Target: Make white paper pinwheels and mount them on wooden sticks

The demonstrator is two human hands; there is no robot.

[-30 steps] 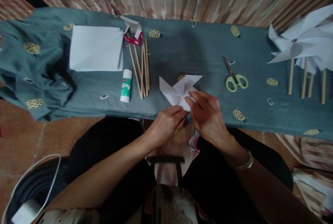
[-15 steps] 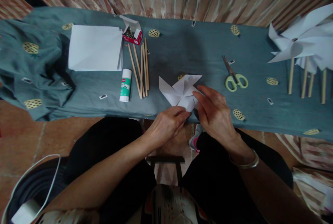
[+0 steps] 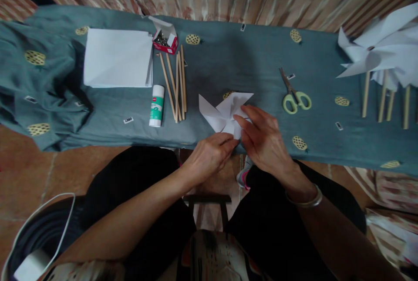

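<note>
Both hands pinch the paper pinwheel (image 3: 225,113) at the tabletop's (image 3: 228,63) near edge: left hand (image 3: 209,155) closed on its near corner, right hand (image 3: 263,139) pressing flaps; keep the centre pinned, crease gently

folded sheet (image 3: 225,113): showing as matt white paper, creased | worktop (image 3: 228,59): wearing soft matt teal cloth, wrinkling at its left edge | sticks (image 3: 176,83): looking like bare smooth wood | scissors (image 3: 294,96): showing dull metal blades, glossy green plastic handles | glue stick (image 3: 157,105): looking smooth plastic | right wrist bangle (image 3: 303,200): gleaming like metal
</note>
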